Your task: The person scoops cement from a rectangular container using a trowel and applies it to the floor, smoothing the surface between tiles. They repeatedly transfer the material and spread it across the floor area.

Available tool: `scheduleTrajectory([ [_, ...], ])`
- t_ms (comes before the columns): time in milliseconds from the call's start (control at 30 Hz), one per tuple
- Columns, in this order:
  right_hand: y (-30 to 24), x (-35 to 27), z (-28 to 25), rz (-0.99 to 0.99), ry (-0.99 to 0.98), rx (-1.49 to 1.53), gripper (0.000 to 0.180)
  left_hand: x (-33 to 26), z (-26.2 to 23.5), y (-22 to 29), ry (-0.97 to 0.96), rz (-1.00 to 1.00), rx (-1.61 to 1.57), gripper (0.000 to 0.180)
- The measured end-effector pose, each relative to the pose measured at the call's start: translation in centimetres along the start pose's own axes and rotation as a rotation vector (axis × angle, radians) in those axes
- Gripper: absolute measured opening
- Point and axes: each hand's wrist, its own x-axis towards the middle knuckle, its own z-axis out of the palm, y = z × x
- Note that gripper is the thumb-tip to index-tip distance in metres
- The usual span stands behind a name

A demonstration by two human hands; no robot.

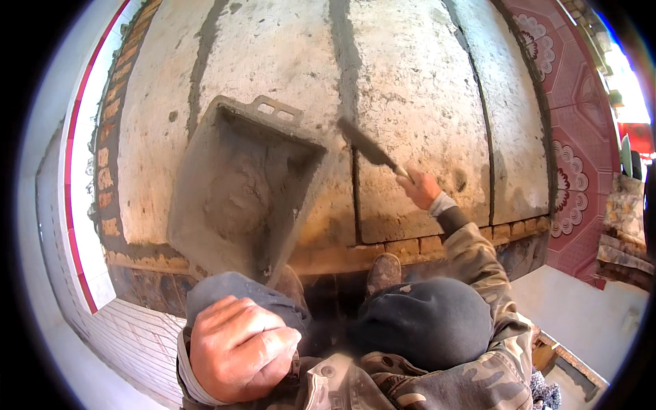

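Note:
My right hand (421, 189) is wrapped round the pale handle of a trowel (371, 147). Its long, dark blade points up and left, over the joint between two concrete slabs. Behind the blade's tip, a wide strip of grey mortar (346, 58) fills that joint; nearer me it is a narrow dark gap (356, 198). To the trowel's left sits a grey tub (179, 174), turned at an angle, with wet-looking mortar (239, 195) inside. My left hand (240, 347) rests closed near my left knee, its fingers curled and no tool showing in it.
Pale slabs (413, 68) run away from me, with a row of bricks (403, 247) along the near edge. Patterned red tiles (570, 123) border the right side. A white wall with a red stripe (70, 178) stands left. My boots (384, 270) are at the near edge.

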Motion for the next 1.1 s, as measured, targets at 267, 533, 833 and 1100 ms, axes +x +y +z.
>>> scheduleTrajectory([
  [267,1.9,8.3,-6.3,-0.061,-0.147,-0.372,0.043,1.6,0.1,-0.1,-0.048,-0.048,-0.079,0.023],
  [533,0.2,20.5,-7.6,-0.074,0.167,-0.388,0.047,1.4,-0.3,1.0,-0.024,-0.282,-0.013,0.007],
  [833,-2.2,25.6,-2.7,0.204,0.307,0.358,0.053,3.0,-0.6,2.5,-0.063,-0.300,0.050,0.010],
  [1100,-3.2,19.9,1.2,0.332,0.123,0.544,0.053,3.9,-0.1,2.3,-0.071,-0.259,-0.030,0.017],
])
